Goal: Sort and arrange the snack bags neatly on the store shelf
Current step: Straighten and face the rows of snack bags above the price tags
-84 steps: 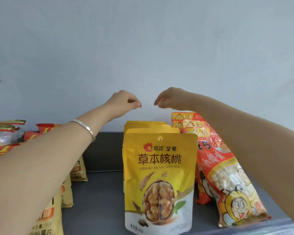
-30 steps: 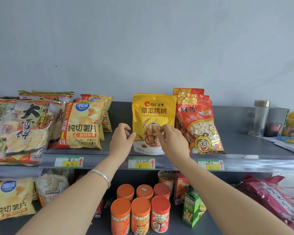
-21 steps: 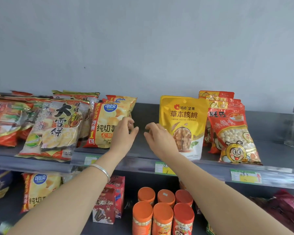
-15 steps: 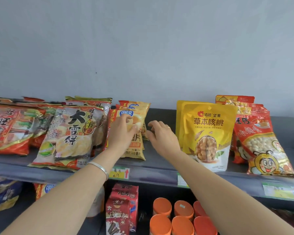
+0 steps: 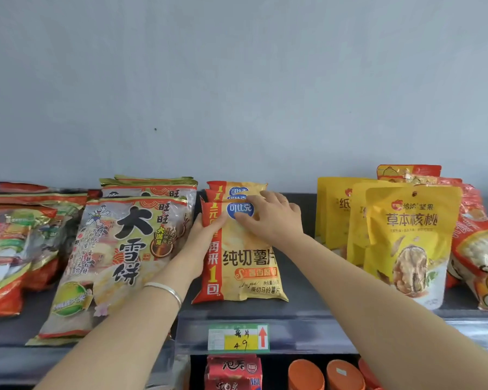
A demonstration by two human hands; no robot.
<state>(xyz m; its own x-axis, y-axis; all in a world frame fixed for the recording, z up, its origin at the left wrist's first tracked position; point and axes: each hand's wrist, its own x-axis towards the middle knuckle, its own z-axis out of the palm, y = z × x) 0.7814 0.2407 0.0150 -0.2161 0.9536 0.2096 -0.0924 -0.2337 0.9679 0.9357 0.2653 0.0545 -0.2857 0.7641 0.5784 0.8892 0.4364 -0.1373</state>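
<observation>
Pale grey wall [image 5: 237,80] (evenly lit) behind dark shelf [image 5: 302,291].

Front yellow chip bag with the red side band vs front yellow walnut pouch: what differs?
The left hand and right hand hold the yellow chip bag with the red side band; the yellow walnut pouch is untouched. The chip bag leans back and has a blue round logo; the pouch stands upright with a hang hole. Both front rows of like bags on the grey shelf.
</observation>
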